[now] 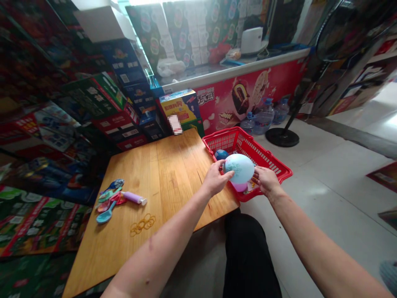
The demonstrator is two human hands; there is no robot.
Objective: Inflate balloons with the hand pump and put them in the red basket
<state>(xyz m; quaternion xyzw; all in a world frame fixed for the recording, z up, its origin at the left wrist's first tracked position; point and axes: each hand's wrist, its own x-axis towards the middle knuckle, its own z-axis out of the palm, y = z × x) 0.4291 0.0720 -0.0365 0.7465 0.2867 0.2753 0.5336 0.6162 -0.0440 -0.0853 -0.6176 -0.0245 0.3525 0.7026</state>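
An inflated pale blue balloon (238, 167) with a faint print is held between both hands above the near end of a red plastic basket (273, 163). My left hand (214, 179) grips its left side with curled fingers. My right hand (266, 180) pinches its right end, where the neck seems to be. Inside the basket lie a dark blue balloon (221, 154) and a pink balloon (240, 187), partly hidden under the one I hold.
On the wooden table (161, 178) lie several uninflated balloons (109, 200), a purple hand pump (134, 198) and loose yellow rubber bands (143, 223). Stacked cartons line the left. A shop counter, water bottles (263, 118) and a standing fan's base (282, 136) are behind.
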